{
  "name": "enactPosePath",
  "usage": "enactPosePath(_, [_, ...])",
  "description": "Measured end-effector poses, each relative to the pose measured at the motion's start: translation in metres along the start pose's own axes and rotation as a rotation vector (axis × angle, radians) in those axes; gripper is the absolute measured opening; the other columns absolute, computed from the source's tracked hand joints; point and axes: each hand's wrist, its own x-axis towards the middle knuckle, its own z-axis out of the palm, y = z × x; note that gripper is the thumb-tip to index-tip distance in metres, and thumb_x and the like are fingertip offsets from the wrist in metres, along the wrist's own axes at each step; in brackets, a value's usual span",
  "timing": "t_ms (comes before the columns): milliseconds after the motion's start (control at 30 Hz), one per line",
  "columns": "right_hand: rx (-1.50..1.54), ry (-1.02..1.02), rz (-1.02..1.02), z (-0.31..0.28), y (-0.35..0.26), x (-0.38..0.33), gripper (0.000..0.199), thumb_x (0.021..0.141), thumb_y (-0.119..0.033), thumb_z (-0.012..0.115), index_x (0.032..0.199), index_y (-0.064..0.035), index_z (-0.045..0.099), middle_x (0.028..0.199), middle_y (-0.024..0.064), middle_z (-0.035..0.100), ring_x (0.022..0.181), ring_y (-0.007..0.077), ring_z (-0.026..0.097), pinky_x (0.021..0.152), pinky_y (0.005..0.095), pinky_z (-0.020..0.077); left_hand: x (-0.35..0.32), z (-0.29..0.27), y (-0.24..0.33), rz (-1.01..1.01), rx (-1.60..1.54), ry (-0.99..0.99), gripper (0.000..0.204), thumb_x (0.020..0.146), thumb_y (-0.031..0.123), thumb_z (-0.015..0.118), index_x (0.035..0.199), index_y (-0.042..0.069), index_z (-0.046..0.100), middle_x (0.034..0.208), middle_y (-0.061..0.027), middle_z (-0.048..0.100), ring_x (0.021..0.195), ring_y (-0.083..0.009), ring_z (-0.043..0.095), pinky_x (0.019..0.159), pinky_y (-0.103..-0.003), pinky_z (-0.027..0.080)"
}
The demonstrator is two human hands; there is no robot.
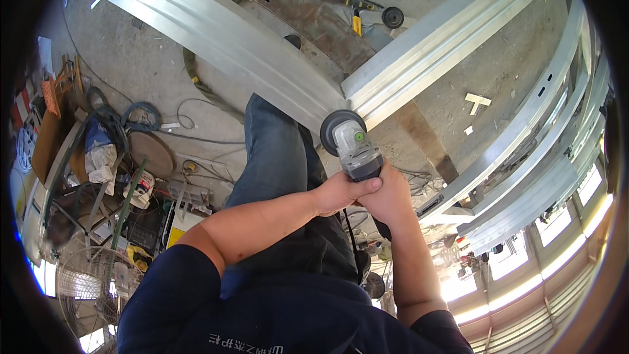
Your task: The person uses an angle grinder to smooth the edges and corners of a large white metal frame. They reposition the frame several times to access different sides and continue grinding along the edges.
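Observation:
Both my hands are wrapped round the body of an angle grinder [358,147] in front of me. My left hand [344,193] closes on it from the left, and my right hand [388,196] grips it from the right. Its dark round disc [329,132] lies over the corner where a long silver metal beam [216,39] from the upper left meets another ribbed metal beam [452,33] from the upper right. Whether the disc touches the metal cannot be made out. The grinder's rear end is hidden by my hands.
Beyond the corner, a tool with a black wheel [392,18] lies on the concrete floor. Curved metal rails [524,144] stand at the right. Cables, a round brown disc [152,153] and a fan [85,282] crowd the left. A small metal offcut [477,101] lies right of the beams.

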Motion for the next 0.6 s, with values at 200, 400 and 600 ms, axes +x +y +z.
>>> enactPosePath(200, [0.01, -0.017, 0.04, -0.004, -0.002, 0.003, 0.056, 0.069, -0.026, 0.08, 0.112, 0.0026, 0.059, 0.098, 0.0274, 0.072, 0.097, 0.047, 0.069, 0.083, 0.0508, 0.0555, 0.001, -0.001, 0.0, -0.031, 0.028, 0.016, 0.078, 0.086, 0.048, 0.083, 0.144, 0.01, 0.047, 0.136, -0.0086, 0.057, 0.125, -0.0235, 0.057, 0.1, -0.045, 0.052])
enactPosePath(400, [0.026, -0.003, 0.031, -0.001, 0.001, 0.003, 0.057, 0.07, -0.03, 0.078, 0.112, 0.0034, 0.058, 0.097, 0.0274, 0.072, 0.097, 0.0469, 0.069, 0.083, 0.0528, 0.0548, 0.002, -0.002, -0.001, -0.025, 0.027, 0.013, 0.079, 0.086, 0.049, 0.082, 0.144, 0.009, 0.046, 0.137, -0.0088, 0.057, 0.125, -0.024, 0.057, 0.1, -0.046, 0.052])
enactPosePath(600, [0.013, -0.028, 0.028, 0.001, 0.008, -0.003, 0.059, 0.071, -0.032, 0.079, 0.114, 0.0034, 0.058, 0.097, 0.0278, 0.072, 0.096, 0.0474, 0.069, 0.083, 0.0526, 0.0549, 0.001, -0.001, -0.009, -0.06, 0.006, -0.015, 0.08, 0.086, 0.051, 0.081, 0.145, 0.009, 0.046, 0.138, -0.0094, 0.056, 0.127, -0.0246, 0.056, 0.101, -0.046, 0.051])
